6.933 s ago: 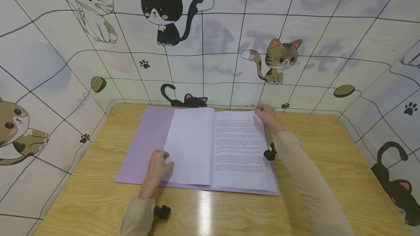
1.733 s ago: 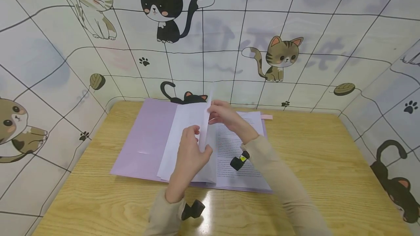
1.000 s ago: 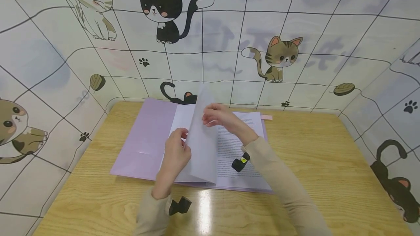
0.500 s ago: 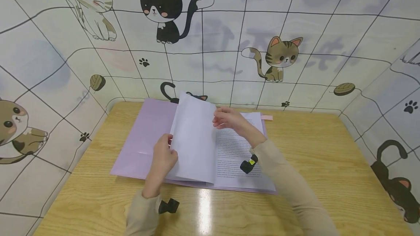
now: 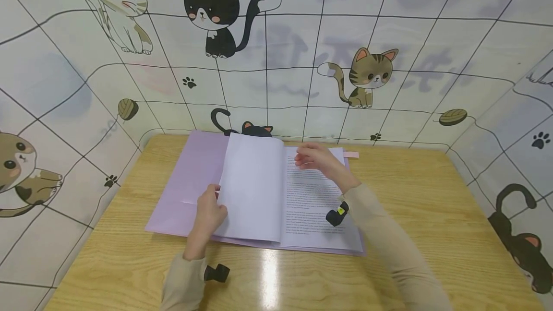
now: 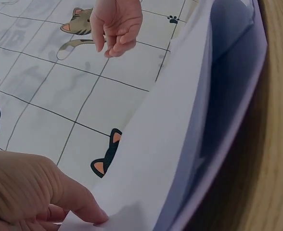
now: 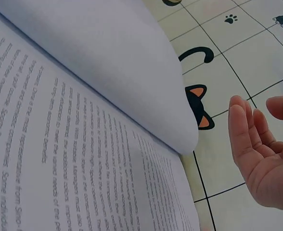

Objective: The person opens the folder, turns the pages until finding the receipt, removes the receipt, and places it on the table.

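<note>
A lilac folder point(image 5: 183, 191) lies spread on the wooden table, filled with white sheets. My left hand point(image 5: 208, 216) is at the outer edge of the blank left page point(image 5: 255, 188). In the left wrist view my thumb lies on top of that page with fingers beneath, pinching its edge. The turned pages bow up from the folder there. Above the printed right page point(image 5: 315, 205), my right hand point(image 5: 318, 160) hovers with loosely bent fingers and holds nothing. In the right wrist view its palm shows beyond the curved page.
A pink tab point(image 5: 352, 155) sticks out past the folder's top right. Behind the wooden table point(image 5: 414, 196) rises a backdrop point(image 5: 294, 90) printed with cartoon cats and grid lines. Each wrist wears a small black camera point(image 5: 217, 273).
The upright sheet has come down onto the left side, drawn left by my left hand. My right hand has let go of it and moved right. The pink tab has come into view.
</note>
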`<control>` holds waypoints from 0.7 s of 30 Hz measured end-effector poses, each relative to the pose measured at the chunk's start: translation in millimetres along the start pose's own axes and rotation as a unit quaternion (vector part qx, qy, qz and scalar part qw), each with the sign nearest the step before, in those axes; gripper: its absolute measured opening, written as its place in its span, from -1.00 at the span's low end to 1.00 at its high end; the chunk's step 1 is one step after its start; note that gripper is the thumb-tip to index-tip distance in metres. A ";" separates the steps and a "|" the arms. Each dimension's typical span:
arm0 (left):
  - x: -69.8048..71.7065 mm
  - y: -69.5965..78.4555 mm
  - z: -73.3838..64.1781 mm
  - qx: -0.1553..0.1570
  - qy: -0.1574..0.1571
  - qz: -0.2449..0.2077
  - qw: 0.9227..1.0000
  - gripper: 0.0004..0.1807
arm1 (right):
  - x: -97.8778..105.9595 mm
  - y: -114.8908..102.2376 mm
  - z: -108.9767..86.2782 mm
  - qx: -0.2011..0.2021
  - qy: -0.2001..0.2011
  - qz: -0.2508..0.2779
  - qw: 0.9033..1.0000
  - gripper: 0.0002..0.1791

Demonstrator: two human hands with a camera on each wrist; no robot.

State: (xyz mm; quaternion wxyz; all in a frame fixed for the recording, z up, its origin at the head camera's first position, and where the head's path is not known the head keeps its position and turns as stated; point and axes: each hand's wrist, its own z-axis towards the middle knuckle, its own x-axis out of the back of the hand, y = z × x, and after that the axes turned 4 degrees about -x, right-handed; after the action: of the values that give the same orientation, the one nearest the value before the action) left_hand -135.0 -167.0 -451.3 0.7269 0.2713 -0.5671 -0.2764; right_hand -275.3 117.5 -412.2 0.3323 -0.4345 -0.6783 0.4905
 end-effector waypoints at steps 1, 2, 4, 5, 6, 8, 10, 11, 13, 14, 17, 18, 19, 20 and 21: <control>-0.9 -2.3 -0.2 0.002 -0.001 0.001 1.000 -0.49 | 2.7 1.4 0.7 -0.002 0.004 0.000 1.000 -0.78; -2.0 -4.7 -0.2 0.005 -0.002 0.002 1.000 -0.49 | 5.3 2.6 1.2 -0.006 0.008 0.001 1.000 -0.76; -3.5 -8.6 -0.3 0.014 -0.009 0.004 1.000 -0.49 | 9.9 4.4 1.8 -0.012 0.017 0.002 1.000 -0.74; -4.2 -10.2 -0.3 0.017 -0.011 0.005 1.000 -0.49 | 12.1 5.1 2.1 -0.015 0.021 0.002 1.000 -0.74; -4.8 -11.8 -0.1 0.020 -0.013 0.007 1.000 -0.49 | 14.2 5.8 2.6 -0.017 0.026 0.001 1.000 -0.74; -5.7 -14.2 0.1 0.026 -0.019 0.009 0.999 -0.48 | 19.2 7.3 3.5 -0.021 0.034 0.002 0.999 -0.77; -6.5 -15.9 0.4 0.031 -0.023 0.011 0.999 -0.48 | 24.5 8.9 4.2 -0.023 0.042 0.004 0.999 -0.75; -6.9 -16.7 0.5 0.033 -0.025 0.011 0.999 -0.48 | 27.3 9.9 4.7 -0.023 0.047 0.005 0.999 -0.73; -7.2 -17.6 0.7 0.038 -0.029 0.013 0.999 -0.47 | 33.5 12.1 5.7 -0.027 0.054 0.005 0.998 -0.64; -7.4 -18.2 0.7 0.039 -0.031 0.014 0.999 -0.47 | 36.6 13.6 6.2 -0.028 0.058 0.001 0.998 -0.61; -7.9 -19.8 0.1 0.041 -0.036 0.016 0.998 -0.47 | 44.3 17.7 7.9 -0.036 0.076 -0.012 0.996 -0.54; -8.2 -20.8 -0.2 0.040 -0.037 0.017 0.998 -0.47 | 47.0 19.3 8.6 -0.039 0.079 -0.017 0.996 -0.53; -8.4 -21.6 -0.7 0.040 -0.039 0.017 0.998 -0.47 | 49.7 21.0 9.1 -0.043 0.084 -0.021 0.995 -0.53; -8.6 -22.6 -1.1 0.039 -0.039 0.018 0.998 -0.47 | 52.4 22.7 9.9 -0.046 0.090 -0.022 0.995 -0.54; -8.9 -23.5 -1.5 0.041 -0.040 0.019 0.998 -0.47 | 55.1 24.0 10.4 -0.049 0.095 -0.023 0.994 -0.53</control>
State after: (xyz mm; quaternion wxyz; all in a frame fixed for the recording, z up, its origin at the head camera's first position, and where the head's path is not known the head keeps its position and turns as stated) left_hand -137.6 -177.0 -474.3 0.6971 0.2781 -0.6118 -0.2497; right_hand -300.2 167.4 -436.8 0.3852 -0.4787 -0.6768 0.4055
